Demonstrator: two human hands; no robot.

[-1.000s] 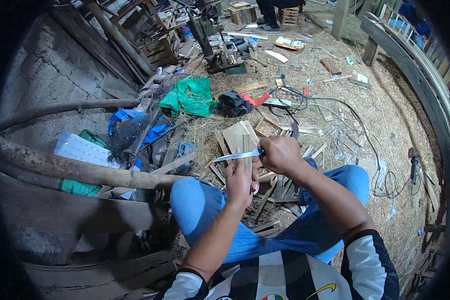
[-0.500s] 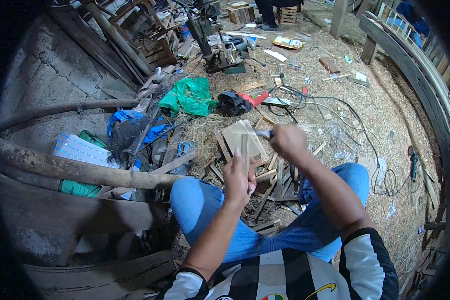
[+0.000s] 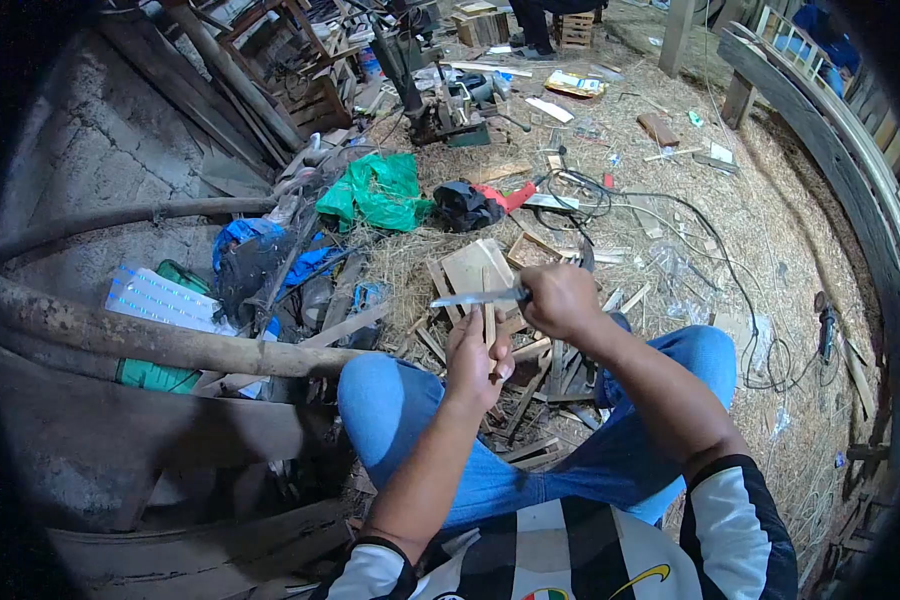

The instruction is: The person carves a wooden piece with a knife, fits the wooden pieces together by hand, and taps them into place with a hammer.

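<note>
Crossing knife [image 3: 458, 299]: swung back over the wood strip [image 3: 489, 328], centre of frame; seemingly another pass at its upper part.
Right hand [image 3: 562, 300]: closed round dark handle.
Left hand [image 3: 472, 365]: clamped on strip's lower part.
Strip: pale, narrow, straight-edged.
Blade: grey, tapering.
Floor [image 3: 650, 225], right: coarse, straw-coloured shavings.
</note>
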